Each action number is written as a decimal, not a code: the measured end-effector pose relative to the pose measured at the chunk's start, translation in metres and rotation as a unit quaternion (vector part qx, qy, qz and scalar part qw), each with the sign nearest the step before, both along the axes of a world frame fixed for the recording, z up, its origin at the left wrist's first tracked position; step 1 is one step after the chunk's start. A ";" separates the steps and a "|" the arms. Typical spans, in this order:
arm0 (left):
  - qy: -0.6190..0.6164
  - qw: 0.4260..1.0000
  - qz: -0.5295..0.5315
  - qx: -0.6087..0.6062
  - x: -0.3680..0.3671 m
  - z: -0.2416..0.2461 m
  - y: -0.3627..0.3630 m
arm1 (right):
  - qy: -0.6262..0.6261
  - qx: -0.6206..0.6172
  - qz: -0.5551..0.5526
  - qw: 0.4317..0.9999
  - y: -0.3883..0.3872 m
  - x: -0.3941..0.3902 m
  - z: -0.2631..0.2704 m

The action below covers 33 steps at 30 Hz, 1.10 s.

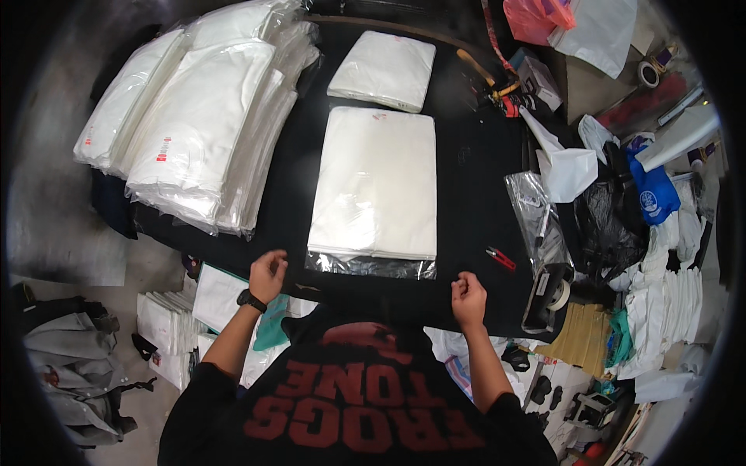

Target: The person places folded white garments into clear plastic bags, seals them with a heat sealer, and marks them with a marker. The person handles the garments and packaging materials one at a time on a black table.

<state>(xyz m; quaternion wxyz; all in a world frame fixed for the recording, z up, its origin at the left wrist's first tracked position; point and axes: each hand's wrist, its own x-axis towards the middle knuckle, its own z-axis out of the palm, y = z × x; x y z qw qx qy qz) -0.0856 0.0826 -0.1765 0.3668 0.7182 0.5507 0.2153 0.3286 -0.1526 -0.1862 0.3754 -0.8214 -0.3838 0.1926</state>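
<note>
A folded white garment in a clear plastic bag [376,180] lies flat on the black-covered table [484,175] before me. Its clear flap [373,267] spreads toward my body. My left hand [269,275], with a black watch at the wrist, hovers near the flap's left corner, fingers loosely bent and nothing held. Off the flap's right corner is my right hand [469,298]; its fingers curl inward, and no object shows in it. Neither hand touches the bag. Beyond it lies another bagged white garment [384,70].
Tall stacks of bagged white garments [195,128] fill the table's left side. At right lie red thread snips [500,258], a tape dispenser [546,298] and a clear plastic packet [536,215]. Cardboard [577,338] and a black plastic bag [612,204] crowd beyond the right edge.
</note>
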 end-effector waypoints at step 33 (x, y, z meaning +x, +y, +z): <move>-0.090 0.984 -0.152 -0.027 0.040 0.006 0.028 | 0.291 0.048 0.095 0.951 0.052 0.016 -0.017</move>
